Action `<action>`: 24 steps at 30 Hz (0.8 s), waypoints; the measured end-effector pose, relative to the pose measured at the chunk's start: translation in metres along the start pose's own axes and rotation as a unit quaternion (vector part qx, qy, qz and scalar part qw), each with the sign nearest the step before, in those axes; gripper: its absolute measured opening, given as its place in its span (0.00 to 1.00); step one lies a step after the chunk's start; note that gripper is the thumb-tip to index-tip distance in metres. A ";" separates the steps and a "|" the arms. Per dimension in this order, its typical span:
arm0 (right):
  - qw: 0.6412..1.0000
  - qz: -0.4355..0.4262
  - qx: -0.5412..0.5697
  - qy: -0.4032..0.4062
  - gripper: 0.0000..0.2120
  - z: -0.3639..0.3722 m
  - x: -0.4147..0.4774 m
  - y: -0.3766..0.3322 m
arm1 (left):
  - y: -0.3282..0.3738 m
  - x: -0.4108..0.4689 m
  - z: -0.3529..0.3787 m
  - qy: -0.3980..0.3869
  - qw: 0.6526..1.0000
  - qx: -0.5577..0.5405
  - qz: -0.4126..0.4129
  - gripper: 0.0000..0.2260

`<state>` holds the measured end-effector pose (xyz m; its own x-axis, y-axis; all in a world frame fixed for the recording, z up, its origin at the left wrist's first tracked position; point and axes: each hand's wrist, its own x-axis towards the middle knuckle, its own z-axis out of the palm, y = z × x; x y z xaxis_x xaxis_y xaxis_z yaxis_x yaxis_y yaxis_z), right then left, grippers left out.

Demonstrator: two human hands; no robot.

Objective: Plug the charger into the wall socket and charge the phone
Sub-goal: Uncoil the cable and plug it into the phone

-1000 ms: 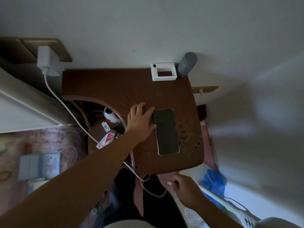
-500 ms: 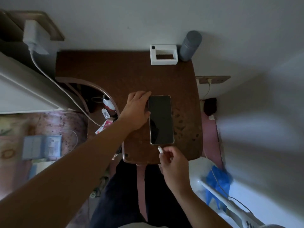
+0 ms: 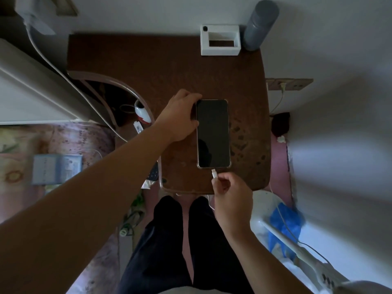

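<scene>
A dark-screened phone (image 3: pixel 213 133) in a clear case lies flat on the brown table (image 3: pixel 148 66). My left hand (image 3: pixel 179 117) grips its top left corner and left edge. My right hand (image 3: pixel 230 193) pinches the white cable plug (image 3: pixel 214 173), whose tip sits just below the phone's bottom edge, a small gap apart. The white charger (image 3: pixel 31 11) sits in the wall socket at the top left, and its white cable (image 3: pixel 63 75) runs down past the table's left side.
A white box (image 3: pixel 220 40) and a grey cylinder (image 3: pixel 259 24) stand at the table's back right by the wall. A second socket (image 3: pixel 288 83) is on the right wall. A lower shelf holds small items (image 3: pixel 141 112). A blue bag (image 3: pixel 285 223) lies at right.
My right hand has come up from below the table's front edge with the plug to the phone's bottom edge. My left hand has gone from lying flat beside the phone to gripping its top corner.
</scene>
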<state>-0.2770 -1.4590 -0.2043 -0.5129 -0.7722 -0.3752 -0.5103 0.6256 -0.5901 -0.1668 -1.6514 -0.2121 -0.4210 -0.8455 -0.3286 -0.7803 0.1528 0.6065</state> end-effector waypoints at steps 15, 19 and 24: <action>0.999 0.008 0.018 0.026 0.09 0.008 -0.002 -0.004 | 0.000 0.004 -0.003 -0.008 1.000 -0.001 0.019 0.30; 0.999 0.008 0.014 0.029 0.09 0.011 -0.002 -0.006 | -0.001 0.005 -0.004 -0.016 1.000 0.005 0.022 0.30; 0.999 0.019 0.033 0.026 0.06 0.011 -0.001 -0.005 | -0.001 0.008 -0.006 -0.027 0.999 0.018 0.029 0.29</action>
<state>-0.2660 -1.4629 -0.2092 -0.5668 -0.7406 -0.3609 -0.4443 0.6437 -0.6231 -0.1666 -1.6615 -0.2105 -0.4903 -0.8057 -0.3324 -0.7695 0.2212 0.5991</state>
